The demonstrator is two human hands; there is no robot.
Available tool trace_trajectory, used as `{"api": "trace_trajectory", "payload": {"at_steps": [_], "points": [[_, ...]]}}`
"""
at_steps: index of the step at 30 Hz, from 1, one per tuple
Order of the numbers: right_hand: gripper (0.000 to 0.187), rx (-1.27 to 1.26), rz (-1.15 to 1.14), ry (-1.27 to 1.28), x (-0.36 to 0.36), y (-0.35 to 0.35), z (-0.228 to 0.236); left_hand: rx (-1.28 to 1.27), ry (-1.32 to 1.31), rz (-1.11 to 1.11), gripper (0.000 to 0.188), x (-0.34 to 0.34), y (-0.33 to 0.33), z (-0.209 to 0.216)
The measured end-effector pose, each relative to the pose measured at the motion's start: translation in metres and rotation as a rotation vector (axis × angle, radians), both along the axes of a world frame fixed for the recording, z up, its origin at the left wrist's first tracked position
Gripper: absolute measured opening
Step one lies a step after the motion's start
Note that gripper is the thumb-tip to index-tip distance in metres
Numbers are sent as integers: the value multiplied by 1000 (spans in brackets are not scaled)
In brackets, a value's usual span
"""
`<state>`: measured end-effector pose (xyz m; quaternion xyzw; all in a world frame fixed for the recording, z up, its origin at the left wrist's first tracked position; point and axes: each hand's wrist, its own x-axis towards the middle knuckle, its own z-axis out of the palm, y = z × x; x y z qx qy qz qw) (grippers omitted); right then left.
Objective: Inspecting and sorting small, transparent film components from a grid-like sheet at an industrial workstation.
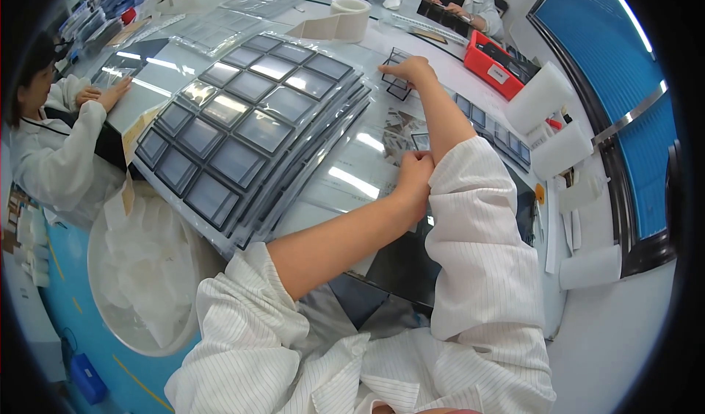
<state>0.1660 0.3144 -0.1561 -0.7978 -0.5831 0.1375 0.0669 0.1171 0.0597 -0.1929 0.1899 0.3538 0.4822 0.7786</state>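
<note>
Right grip at edge of black frame; left grip apart from tray stack; closures unclear.

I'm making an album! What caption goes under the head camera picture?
Right hand at thin black frames, left hand closer in, beside a stack of dark-framed panels.

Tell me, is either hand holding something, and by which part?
The right hand is at a thin black frame; whether it grips it, or where, cannot be told. Any hold by the left hand is hidden.
</note>
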Motion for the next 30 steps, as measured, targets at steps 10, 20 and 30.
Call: {"api": "trace_trajectory", "payload": {"at_steps": [10,20,30], "points": [[87,43,106,40,23,2,-5,14,-4,-85,34,12,3,-5],[91,48,187,-110,12,-8,4,50,160,-161,44,2,1,5],[71,-12,58,-10,6,3,-10,7,-10,-154,50,4,-3,-7]]}}
